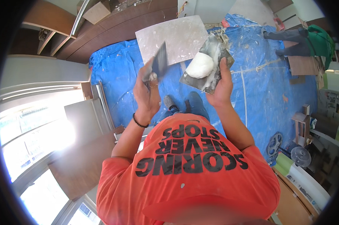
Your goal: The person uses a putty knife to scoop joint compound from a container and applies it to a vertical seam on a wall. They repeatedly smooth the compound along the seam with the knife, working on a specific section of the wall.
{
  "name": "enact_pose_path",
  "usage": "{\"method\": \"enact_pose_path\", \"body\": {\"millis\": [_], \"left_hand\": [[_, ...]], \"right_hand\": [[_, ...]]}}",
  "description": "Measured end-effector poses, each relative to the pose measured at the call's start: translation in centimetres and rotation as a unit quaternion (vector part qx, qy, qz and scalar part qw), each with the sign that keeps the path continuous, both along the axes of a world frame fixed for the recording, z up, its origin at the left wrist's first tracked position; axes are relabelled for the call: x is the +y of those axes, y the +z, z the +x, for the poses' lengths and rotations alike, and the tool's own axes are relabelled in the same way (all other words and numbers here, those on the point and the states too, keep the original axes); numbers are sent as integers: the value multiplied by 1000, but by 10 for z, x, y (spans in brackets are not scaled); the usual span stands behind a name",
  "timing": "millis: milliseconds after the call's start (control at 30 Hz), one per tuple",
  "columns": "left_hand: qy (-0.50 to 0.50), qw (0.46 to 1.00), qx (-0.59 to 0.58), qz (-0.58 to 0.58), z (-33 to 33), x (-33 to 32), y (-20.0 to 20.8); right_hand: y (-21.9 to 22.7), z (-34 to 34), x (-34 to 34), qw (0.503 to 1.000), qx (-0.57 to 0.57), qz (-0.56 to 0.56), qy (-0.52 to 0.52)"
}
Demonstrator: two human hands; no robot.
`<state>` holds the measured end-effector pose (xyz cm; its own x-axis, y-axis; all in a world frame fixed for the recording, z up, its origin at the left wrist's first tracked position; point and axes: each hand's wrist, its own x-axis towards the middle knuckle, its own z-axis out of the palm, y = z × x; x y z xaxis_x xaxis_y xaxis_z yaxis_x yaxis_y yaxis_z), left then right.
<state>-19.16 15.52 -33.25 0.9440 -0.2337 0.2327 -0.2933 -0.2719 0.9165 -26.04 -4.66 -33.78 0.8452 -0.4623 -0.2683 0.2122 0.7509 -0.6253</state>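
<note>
My left hand [145, 93] is closed around the handle of a putty knife [161, 62]. Its wide dark blade points up and away from me and is partly smeared by motion. In my right hand [221, 84] is a flat dark plate [210, 83], gripped at its right edge with the thumb on top. A thick mound of white putty [200, 65] sits on that plate, and white smears run beside it. A small gap separates the blade from the putty. Beyond both hands lies a pale, white-spotted board [173, 39].
A wrinkled blue tarp [259, 90] covers the floor. At the far right a person in a green top [321, 47] bends over. A fan [300, 156] stands on the right; brown wooden panels [120, 35] line the far left. Bright windows [34, 131] are at left.
</note>
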Motion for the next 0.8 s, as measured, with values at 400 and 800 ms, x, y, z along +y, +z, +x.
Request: {"method": "enact_pose_path", "body": {"millis": [400,800], "left_hand": [[-53,884,282,-369,93,-29,-17],[-235,893,361,-130,156,-103,-35]], "right_hand": [[-38,72,-66,992,-17,94,79],[-21,86,-171,988,-38,136,55]]}}
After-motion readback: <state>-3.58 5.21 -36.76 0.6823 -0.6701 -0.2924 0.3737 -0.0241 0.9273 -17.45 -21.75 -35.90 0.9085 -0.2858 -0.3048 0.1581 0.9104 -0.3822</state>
